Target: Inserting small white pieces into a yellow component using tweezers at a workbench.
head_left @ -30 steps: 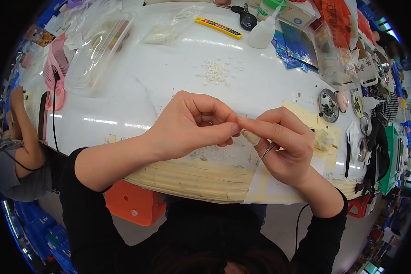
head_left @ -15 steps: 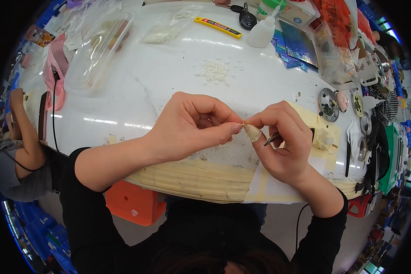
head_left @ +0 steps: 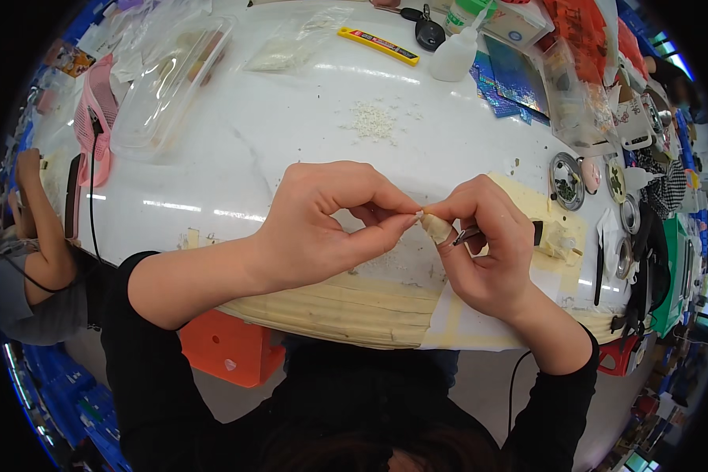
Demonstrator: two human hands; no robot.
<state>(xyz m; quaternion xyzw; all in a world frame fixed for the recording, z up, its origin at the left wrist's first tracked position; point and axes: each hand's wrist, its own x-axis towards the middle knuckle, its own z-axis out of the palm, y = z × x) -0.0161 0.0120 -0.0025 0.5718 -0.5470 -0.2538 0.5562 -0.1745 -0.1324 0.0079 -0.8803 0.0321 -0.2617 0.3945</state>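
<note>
**Fine pinch over the taped table edge**

Above the near edge of the white table [head_left: 291, 149], both hands meet fingertip to fingertip. The left hand [head_left: 322, 224] pinches something tiny between thumb and forefinger; what it is cannot be told. The right hand [head_left: 488, 252] grips tweezers [head_left: 468, 234], its taped thumb [head_left: 436, 228] touching the left fingertips. Beneath them lies masking tape [head_left: 346, 307]. A heap of white beads [head_left: 372, 122] sits well apart, farther up the table.

The risk, as I judge it: the pinched piece is so small that a slight slackening or a nudge from the tweezers could drop it off the edge.
</note>
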